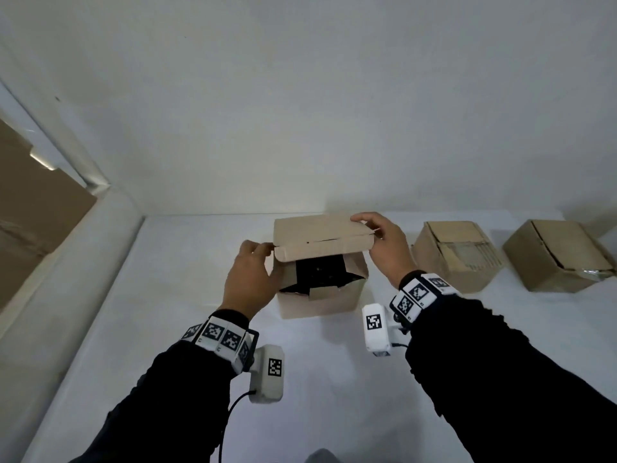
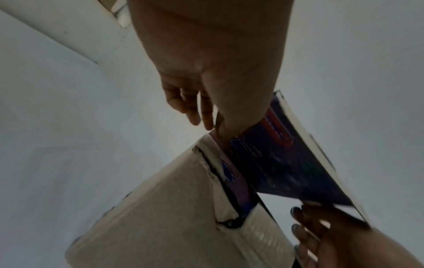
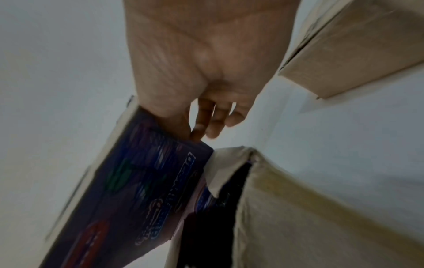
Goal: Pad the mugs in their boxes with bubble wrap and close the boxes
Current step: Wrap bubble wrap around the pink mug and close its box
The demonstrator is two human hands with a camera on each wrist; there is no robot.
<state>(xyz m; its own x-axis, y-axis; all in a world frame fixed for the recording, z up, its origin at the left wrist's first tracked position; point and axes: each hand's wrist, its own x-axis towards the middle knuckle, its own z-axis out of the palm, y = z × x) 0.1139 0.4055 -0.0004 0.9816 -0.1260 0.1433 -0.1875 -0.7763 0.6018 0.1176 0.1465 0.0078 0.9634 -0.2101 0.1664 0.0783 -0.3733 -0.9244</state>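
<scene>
A brown cardboard box (image 1: 320,300) stands on the white table, its lid (image 1: 320,233) half raised and tilted toward me. My left hand (image 1: 267,250) pinches the lid's left corner and my right hand (image 1: 370,228) pinches its right corner. The left wrist view shows my left hand (image 2: 213,127) with thumb and fingers on the lid's edge, and the lid (image 2: 286,163) has a dark blue printed inner face. My right hand (image 3: 195,134) holds the same lid (image 3: 137,190) in the right wrist view. The inside of the box is dark; no mug or bubble wrap can be made out.
Two more brown boxes (image 1: 457,255) (image 1: 557,255), both shut, sit to the right along the back of the table. A white wall rises just behind the boxes. A large cardboard sheet (image 1: 36,208) leans beyond the table's left edge.
</scene>
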